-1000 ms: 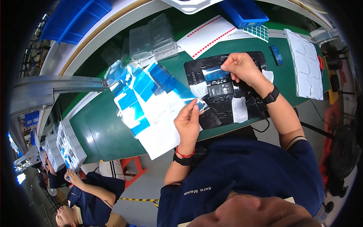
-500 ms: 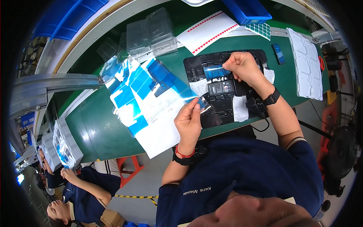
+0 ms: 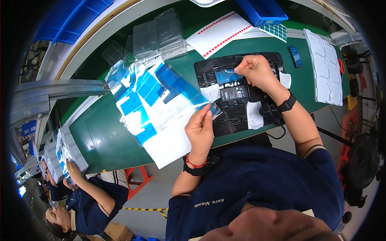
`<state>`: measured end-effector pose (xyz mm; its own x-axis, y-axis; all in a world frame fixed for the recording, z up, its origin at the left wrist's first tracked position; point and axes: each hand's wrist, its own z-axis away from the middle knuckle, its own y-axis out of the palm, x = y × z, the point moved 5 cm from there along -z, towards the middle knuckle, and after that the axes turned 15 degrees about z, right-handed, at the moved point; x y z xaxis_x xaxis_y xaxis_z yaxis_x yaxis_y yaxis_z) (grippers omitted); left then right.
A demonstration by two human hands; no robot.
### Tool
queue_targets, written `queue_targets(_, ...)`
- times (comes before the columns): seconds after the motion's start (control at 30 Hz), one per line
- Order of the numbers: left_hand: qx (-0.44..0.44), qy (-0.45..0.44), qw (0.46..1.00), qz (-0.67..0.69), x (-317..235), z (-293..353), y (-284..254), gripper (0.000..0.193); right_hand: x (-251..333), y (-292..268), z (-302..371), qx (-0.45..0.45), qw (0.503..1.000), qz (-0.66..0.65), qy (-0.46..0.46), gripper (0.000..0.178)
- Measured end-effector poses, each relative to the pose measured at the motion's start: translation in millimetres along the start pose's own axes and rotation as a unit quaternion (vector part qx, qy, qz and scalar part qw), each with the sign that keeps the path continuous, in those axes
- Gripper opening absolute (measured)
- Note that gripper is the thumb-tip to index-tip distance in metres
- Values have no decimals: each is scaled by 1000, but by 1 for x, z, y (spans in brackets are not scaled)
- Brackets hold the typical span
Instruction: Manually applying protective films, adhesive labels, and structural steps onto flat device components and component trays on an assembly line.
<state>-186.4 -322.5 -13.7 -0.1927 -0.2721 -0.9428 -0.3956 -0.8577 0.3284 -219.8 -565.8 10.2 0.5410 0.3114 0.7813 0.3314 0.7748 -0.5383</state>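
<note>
My left hand (image 3: 200,127) pinches the corner of a clear blue film strip (image 3: 196,97) between thumb and fingertips. The strip's far part lies over white printed sheets. My right hand (image 3: 257,73) is closed in a pinch at the right end of a blue-filmed rectangular piece (image 3: 226,76). That piece lies in a slot of the black moulded tray (image 3: 233,114); whether the fingers grip its film or the piece itself is too small to tell. Just nearer in the tray sits a black battery-like block (image 3: 234,93) with pale print. White paper pieces (image 3: 255,115) lie on the tray.
More blue films (image 3: 148,89) and white sheets (image 3: 169,140) cover the table left of the tray. Clear plastic boxes (image 3: 160,38), a blue bin (image 3: 263,14) and a white tray (image 3: 325,68) stand farther back. A co-worker (image 3: 86,201) handles stacked pale trays (image 3: 72,154) at left.
My right hand has shifted very slightly left at the blue-filmed piece; my left hand stays nearly still. The co-worker's hand has moved up onto the stacked trays.
</note>
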Motion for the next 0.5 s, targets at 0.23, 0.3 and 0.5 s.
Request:
queue_targets(0.23, 7, 3, 1000, -7, 1, 0, -2, 20, 1, 2, -2, -51, 994, 78, -58, 15)
queue_targets(0.3, 4, 4, 1000, -2, -2, -1, 2, 20, 6, 2, 0, -83, 986, 112, -93, 15)
queue_targets(0.5, 2, -11, 1000, -6, -7, -2, 4, 20, 23, 4, 15, -190, 930, 259, -178, 20)
